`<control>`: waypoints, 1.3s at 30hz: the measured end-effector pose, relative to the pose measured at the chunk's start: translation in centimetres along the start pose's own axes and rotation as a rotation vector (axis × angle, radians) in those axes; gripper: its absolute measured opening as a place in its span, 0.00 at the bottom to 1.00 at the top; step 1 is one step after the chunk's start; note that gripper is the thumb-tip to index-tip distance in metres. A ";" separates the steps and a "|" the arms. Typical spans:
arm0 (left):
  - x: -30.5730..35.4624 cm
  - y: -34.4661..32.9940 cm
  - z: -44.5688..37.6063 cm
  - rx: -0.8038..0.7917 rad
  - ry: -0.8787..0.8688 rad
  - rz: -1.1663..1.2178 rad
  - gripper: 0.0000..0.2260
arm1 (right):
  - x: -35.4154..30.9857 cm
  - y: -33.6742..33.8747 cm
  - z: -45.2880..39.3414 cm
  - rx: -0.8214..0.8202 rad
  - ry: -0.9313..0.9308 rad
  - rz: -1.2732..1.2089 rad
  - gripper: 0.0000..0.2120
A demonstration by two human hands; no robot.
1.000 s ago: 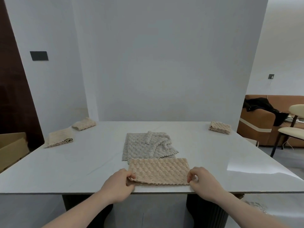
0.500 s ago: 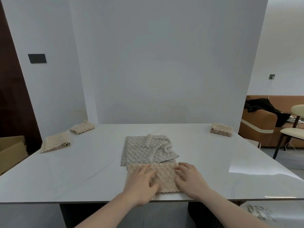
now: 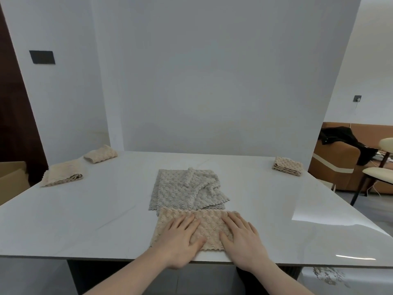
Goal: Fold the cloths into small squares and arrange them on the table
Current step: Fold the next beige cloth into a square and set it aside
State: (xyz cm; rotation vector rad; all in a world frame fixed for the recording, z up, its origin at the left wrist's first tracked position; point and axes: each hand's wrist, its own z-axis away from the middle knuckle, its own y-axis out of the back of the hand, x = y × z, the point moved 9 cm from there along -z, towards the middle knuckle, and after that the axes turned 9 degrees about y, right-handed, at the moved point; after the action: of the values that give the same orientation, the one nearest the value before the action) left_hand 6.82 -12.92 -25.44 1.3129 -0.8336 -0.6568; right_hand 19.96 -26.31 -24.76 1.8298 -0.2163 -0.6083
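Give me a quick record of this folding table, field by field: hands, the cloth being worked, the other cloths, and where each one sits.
left hand: left hand flat, pressing the beige cloth
right hand: right hand flat, pressing the same cloth
cloth in work: beige cloth, folded, at the near edge of the table
unfolded: grey cloth, rumpled, just behind the beige one, edges touching
far left: two folded beige cloths, apart
far right: one small folded cloth near the corner
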 end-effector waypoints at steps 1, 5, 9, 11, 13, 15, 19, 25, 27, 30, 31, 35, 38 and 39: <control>-0.3 0.1 0.0 0.004 -0.007 0.003 0.40 | 0.0 0.0 0.0 -0.008 -0.004 0.002 0.30; -2.7 0.3 -0.1 -0.011 0.037 0.032 0.42 | 0.0 -0.1 0.0 -0.042 -0.018 0.005 0.31; -6.4 0.8 -0.5 -0.082 0.162 0.042 0.34 | -0.2 -0.1 0.1 -0.054 -0.019 -0.012 0.31; -8.8 1.2 -0.8 -0.067 0.242 0.070 0.34 | -0.2 0.1 0.1 -0.046 -0.023 -0.018 0.30; -10.7 1.5 -0.7 -0.006 0.307 0.127 0.35 | -0.1 0.2 0.0 -0.036 -0.030 -0.033 0.30; -11.3 1.5 -0.2 0.071 0.321 0.150 0.35 | 0.1 0.4 0.0 -0.017 -0.038 -0.068 0.30; -11.1 1.5 0.2 0.141 0.315 0.172 0.34 | 0.1 1.0 0.0 0.019 -0.069 -0.121 0.30; -11.3 1.7 0.2 0.161 0.321 0.179 0.33 | 1.1 1.6 0.0 0.081 -0.160 -0.254 0.30; -11.3 1.8 0.3 0.171 0.320 0.190 0.33 | 2.0 1.7 -0.3 0.083 -0.222 -0.285 0.31; -11.4 1.9 0.4 0.181 0.320 0.200 0.33 | 4.0 1.6 -1.0 -0.007 -0.348 -0.150 0.37; -11.4 1.9 0.4 0.182 0.321 0.204 0.33 | 4.8 1.5 -1.2 -0.040 -0.394 -0.123 0.41; -11.4 2.0 0.5 0.182 0.322 0.225 0.33 | 6.2 1.5 -2.4 -0.136 -0.447 -0.096 0.37; -11.5 2.0 0.5 0.188 0.317 0.239 0.33 | 5.6 1.9 -2.7 -0.162 -0.465 -0.128 0.23; -11.5 2.0 0.6 0.190 0.316 0.241 0.34 | 5.5 2.0 -2.8 -0.160 -0.471 -0.149 0.14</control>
State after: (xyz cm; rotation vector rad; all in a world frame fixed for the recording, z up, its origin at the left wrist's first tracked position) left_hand -0.13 -3.56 -25.22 1.4143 -0.7902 -0.1758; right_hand 26.34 -27.06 -23.95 1.5359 -0.3352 -1.1275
